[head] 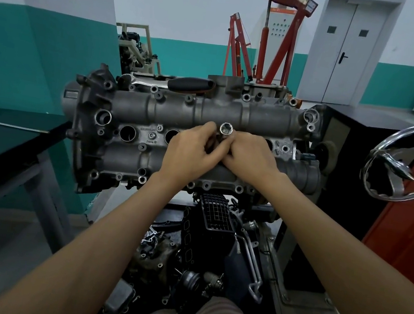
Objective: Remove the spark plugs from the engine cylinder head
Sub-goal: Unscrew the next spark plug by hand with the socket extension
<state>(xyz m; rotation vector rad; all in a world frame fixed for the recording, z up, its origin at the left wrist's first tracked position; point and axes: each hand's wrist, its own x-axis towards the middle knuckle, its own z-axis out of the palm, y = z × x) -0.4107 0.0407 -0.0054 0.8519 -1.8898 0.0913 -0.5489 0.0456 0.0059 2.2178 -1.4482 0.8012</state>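
While my left hand [191, 149] and right hand [248, 154] both grasp the socket [226, 130] at frame centre over the cylinder head [133, 105], a black-handled tool [190, 84] lies behind, and open plug wells [127, 133] sit left.

matt cast-metal cylinder head [180, 111], shiny chrome socket [226, 130]
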